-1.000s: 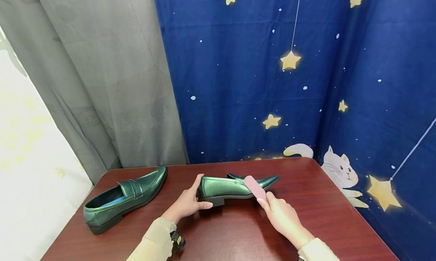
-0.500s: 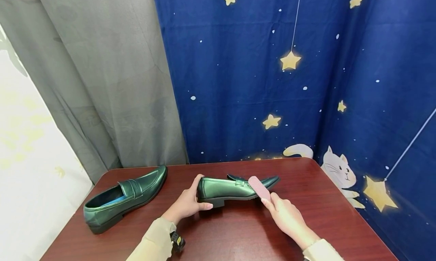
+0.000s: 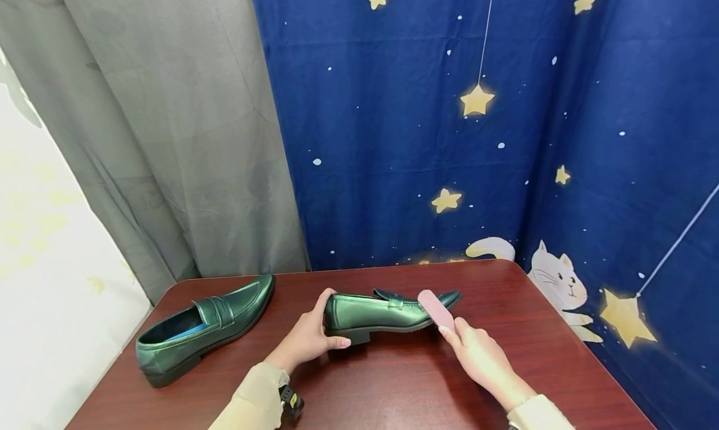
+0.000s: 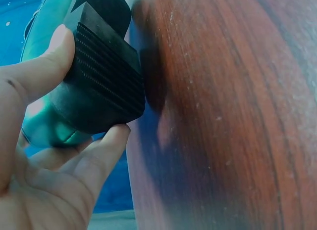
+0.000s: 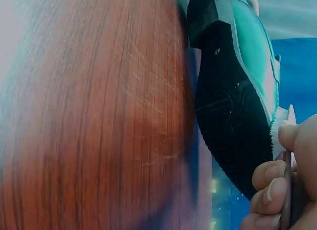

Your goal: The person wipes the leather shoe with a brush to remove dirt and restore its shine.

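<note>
A shiny green loafer [image 3: 371, 311] is held by its heel in my left hand [image 3: 306, 339], toe pointing right. In the left wrist view its black ridged heel block [image 4: 101, 76] sits between thumb and fingers, tilted above the tabletop. My right hand [image 3: 483, 358] grips a pink brush [image 3: 435, 308] by its handle. The brush head lies against the loafer's side near the toe. White bristles [image 5: 278, 131] touch the green upper in the right wrist view, where the dark sole [image 5: 223, 101] faces the camera.
A second green loafer [image 3: 205, 330] with a blue insole stands at the table's left side. The reddish-brown wooden table [image 3: 387, 392] ends at a rounded far edge. Behind it hang a grey curtain [image 3: 185, 136] and a blue star-patterned curtain [image 3: 393, 136].
My right hand has moved the brush a little to the right along the loafer's side, towards the toe. The left hand keeps its hold on the heel, almost in place.
</note>
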Demonstrator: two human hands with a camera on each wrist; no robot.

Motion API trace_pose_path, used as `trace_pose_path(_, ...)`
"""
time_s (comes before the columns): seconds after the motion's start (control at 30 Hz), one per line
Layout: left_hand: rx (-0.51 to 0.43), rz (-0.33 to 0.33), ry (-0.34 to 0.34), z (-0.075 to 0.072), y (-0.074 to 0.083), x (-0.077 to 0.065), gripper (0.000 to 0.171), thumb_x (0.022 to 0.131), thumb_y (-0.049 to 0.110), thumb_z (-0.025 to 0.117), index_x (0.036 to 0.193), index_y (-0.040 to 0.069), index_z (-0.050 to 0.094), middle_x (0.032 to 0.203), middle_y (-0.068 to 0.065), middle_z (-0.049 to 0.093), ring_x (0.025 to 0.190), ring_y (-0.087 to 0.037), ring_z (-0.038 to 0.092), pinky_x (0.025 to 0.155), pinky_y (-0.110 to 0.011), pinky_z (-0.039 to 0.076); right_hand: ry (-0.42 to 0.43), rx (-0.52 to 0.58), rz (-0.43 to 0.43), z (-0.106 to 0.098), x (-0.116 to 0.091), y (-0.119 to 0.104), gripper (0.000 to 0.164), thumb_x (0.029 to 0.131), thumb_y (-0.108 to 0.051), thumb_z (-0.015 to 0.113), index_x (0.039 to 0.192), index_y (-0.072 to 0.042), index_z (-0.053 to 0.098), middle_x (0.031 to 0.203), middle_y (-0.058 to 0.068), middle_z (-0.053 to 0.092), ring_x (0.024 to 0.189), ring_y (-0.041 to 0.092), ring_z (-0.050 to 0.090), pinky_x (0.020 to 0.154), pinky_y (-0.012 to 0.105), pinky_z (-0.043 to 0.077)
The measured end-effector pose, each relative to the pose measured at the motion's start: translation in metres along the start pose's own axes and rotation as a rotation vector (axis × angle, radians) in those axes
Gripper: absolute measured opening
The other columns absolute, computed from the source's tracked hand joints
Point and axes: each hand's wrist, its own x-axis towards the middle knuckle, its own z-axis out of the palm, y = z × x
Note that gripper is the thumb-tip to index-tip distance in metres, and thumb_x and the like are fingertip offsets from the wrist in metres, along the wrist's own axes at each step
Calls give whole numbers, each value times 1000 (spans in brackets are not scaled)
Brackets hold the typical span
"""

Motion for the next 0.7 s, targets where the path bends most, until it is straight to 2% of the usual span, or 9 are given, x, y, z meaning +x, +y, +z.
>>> trace_pose_path(0.2,18,20,7,2,-3,1,102,70,34,94,147,28,28,101,-2,70,81,-12,63,82,-34,51,12,-4,5,-3,-2,10,36,103,-46,54,89,-13,49,64,1,45,57,17,45,54,34,36)
trace_pose_path(0.3,29,15,11,2,-4,0,103,69,34,94,146,29,27,101,-1,70,83,-11,64,84,-34,51,12,-16,23,-4,-3,14,33,104,-42,54,91,-12,50,64,1,45,58,18,45,54,34,36)
trace_pose_path(0.53,-5,9,-1,3,-5,-2,102,68,29,95,144,28,27,96,-8,70,61,-14,66,74,-32,54,34,-38,63,-2,-4,20,28,104,-36,55,92,-11,51,63,3,47,58,22,51,52,39,38)
trace_pose_path(0.7,81,22,43,5,-6,-1,104,65,29,97,144,24,28,101,-7,68,78,-14,65,78,-36,53,45,-49,85,-1,-3,24,28,103,-36,55,93,-10,52,64,5,51,60,24,55,53,42,40)
